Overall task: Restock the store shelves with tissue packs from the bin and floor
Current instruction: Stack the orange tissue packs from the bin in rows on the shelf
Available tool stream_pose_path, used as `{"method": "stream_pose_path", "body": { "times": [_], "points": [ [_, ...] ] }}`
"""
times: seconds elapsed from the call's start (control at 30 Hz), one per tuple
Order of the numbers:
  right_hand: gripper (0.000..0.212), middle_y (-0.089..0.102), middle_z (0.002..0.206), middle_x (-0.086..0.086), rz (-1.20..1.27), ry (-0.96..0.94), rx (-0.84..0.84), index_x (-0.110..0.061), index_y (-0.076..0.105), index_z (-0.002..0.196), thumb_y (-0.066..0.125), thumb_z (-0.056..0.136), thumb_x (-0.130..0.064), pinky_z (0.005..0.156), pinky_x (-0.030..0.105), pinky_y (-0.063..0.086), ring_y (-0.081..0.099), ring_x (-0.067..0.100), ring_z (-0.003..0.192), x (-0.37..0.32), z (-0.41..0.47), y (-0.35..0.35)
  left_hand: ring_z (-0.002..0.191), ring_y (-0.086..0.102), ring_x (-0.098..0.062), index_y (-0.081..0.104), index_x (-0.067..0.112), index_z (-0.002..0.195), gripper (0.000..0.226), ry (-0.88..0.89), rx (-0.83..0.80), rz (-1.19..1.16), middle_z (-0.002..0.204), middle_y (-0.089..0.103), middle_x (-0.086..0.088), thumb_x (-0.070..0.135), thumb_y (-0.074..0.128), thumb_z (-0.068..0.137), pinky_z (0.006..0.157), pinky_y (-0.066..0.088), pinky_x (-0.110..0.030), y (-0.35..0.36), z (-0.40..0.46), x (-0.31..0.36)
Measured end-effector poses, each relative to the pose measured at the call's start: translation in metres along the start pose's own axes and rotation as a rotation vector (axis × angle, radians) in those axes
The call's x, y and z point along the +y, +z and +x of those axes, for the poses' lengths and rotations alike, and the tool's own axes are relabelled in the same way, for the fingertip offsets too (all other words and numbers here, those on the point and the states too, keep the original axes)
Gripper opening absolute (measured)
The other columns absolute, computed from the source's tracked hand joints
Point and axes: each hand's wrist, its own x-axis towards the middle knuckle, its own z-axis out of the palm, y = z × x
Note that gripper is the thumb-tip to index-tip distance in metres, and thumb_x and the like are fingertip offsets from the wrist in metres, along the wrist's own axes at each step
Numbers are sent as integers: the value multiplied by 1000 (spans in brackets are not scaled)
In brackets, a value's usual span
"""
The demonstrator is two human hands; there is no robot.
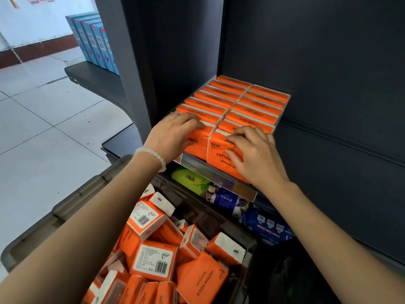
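At the upper left of the frame a pale wall with a dark red skirting meets a floor of light grey tiles. Right of that, a row of blue boxes stands upright on a low dark shelf. At the lower left a grey plastic bin holds a loose heap of orange tissue packs, some showing barcode labels.

In the centre, a dark shelf unit fills the upper right. On its shelf edge two rows of orange packs stand upright, packed side by side toward the back. The left hand, a white bead bracelet at its wrist, lies on the front pack of the left row, fingers curled over its top edge. Just beside it, the right hand rests on the front pack of the right row, fingers bent over the top and front face. The hands are apart.

Below the shelf edge, a green pack and blue-wrapped packs lie on the lower level.
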Motion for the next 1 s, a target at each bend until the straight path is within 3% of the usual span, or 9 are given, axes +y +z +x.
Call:
{"method": "stream_pose_path", "body": {
  "times": [0.2, 0.37, 0.53, 0.63, 0.7, 0.8, 0.9, 1.0],
  "points": [
    [28, 63, 100, 9, -6, -8, 22, -7, 69, 103, 76, 76, -13, 76, 42, 44, 57, 28, 93, -5, 0, 5, 117, 54, -39, 59, 12, 115, 48, -55, -34, 11, 125, 57, -15, 9, 78, 71, 99, 38, -61, -1, -3, 0],
    [27, 63, 102, 6, -45, 7, 57, -8, 69, 104, 74, 78, -14, 79, 38, 39, 54, 24, 98, -4, -1, 9, 111, 53, -42, 59, 9, 116, 44, -75, -11, -18, 124, 53, -21, 6, 75, 75, 92, 47, -55, 1, -4, 4],
    [25, 65, 105, 3, -124, 31, -13, -10, 70, 102, 72, 78, -18, 79, 38, 37, 57, 25, 97, -12, 2, 3, 134, 35, -29, 43, 21, 137, 53, -166, -150, 25, 141, 41, -7, 17, 60, 88, 111, 23, -57, -4, -6, 9],
    [31, 65, 110, 4, -166, 41, -98, -10, 68, 108, 70, 80, -23, 81, 40, 37, 58, 26, 99, -17, 2, -6, 140, 23, -22, 28, 28, 146, 63, -214, -241, 74, 149, 31, 0, 26, 56, 89, 114, 16, -54, -15, -12, 16],
    [30, 64, 111, 5, -155, 15, -91, -11, 67, 108, 69, 81, -23, 83, 40, 37, 58, 26, 99, -23, -2, -13, 137, 30, -23, 32, 26, 144, 60, -228, -205, 57, 147, 36, -2, 27, 56, 89, 112, 24, -51, -24, -23, 27],
    [24, 63, 108, 4, -109, -39, -30, -12, 67, 104, 64, 83, -22, 82, 38, 37, 59, 24, 96, -39, -15, -21, 118, 49, -25, 51, 20, 129, 41, -236, -78, 52, 129, 53, -3, 26, 54, 88, 96, 41, -42, -36, -52, 47],
    [26, 63, 105, 3, -59, -75, -49, -12, 68, 103, 58, 82, -25, 79, 37, 39, 60, 25, 93, -59, -37, -23, 106, 54, -26, 58, 17, 120, 34, -279, -58, 67, 118, 58, -4, 28, 55, 88, 82, 45, -41, -41, -93, 68],
    [26, 64, 102, 5, -6, -118, -80, -10, 67, 102, 67, 79, -20, 74, 41, 45, 61, 28, 90, -75, -61, -21, 103, 56, -27, 59, 17, 119, 34, -355, -111, 72, 115, 58, -5, 31, 55, 87, 80, 47, -41, -36, -137, 82]
  ]
}}
